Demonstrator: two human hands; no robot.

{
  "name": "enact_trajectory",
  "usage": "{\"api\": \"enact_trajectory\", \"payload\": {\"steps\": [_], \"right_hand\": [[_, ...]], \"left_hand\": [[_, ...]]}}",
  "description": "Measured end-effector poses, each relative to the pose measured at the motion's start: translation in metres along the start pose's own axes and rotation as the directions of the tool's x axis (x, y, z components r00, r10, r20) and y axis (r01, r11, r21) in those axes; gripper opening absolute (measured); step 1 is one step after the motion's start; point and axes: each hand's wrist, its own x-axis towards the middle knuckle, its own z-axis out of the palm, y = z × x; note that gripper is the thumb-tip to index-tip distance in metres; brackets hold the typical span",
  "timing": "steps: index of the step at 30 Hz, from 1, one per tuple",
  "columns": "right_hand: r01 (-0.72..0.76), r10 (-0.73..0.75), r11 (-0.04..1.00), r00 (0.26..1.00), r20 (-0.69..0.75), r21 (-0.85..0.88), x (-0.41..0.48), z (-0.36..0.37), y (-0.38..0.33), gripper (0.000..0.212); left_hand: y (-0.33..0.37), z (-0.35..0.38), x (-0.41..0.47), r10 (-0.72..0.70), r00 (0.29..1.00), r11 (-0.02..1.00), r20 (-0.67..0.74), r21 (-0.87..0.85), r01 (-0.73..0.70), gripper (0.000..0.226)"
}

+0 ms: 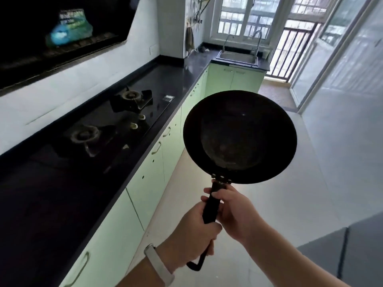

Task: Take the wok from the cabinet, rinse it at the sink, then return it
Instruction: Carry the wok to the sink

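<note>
both hands, left hand [192,235] below right hand [232,212], grip the wok [240,135] by its handle, pointing ahead toward the far sink [236,56].

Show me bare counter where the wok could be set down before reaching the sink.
The dark counter is bare between the gas hob and the sink, and nearer than the hob too. The hob itself is crowded with burners. Both hands, left and right, grip the wok.

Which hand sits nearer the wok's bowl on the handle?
Right. The right hand grips the upper handle just below the rivets of the wok; the left hand grips lower, toward the handle's end loop.
</note>
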Motion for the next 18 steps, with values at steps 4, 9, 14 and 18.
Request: {"api": "enact_trajectory", "payload": {"steps": [4, 9, 14, 18], "right_hand": [[0.045, -0.042, 0.998, 0.997, -0.068, 0.041, 0.012, 0.001, -0.011, 0.032], [0.086, -0.076, 0.993, 0.989, -0.126, 0.080, 0.038, -0.006, -0.028, 0.029], [0.106, -0.086, 0.987, 0.983, -0.164, 0.121, 0.084, -0.022, -0.054, 0.029], [0.115, -0.090, 0.983, 0.982, -0.168, 0.146, 0.141, -0.038, -0.092, 0.027]], "left_hand": [[0.011, -0.008, 0.022, 0.007, 0.997, 1.000, 0.070, 0.008, -0.008, 0.029], [0.020, -0.015, 0.062, 0.006, 0.989, 1.000, 0.149, 0.027, -0.010, 0.027], [0.034, -0.017, 0.118, -0.002, 0.983, 0.996, 0.185, 0.085, -0.014, 0.027], [0.055, -0.019, 0.190, -0.022, 0.982, 0.989, 0.187, 0.146, -0.005, 0.025]]}}
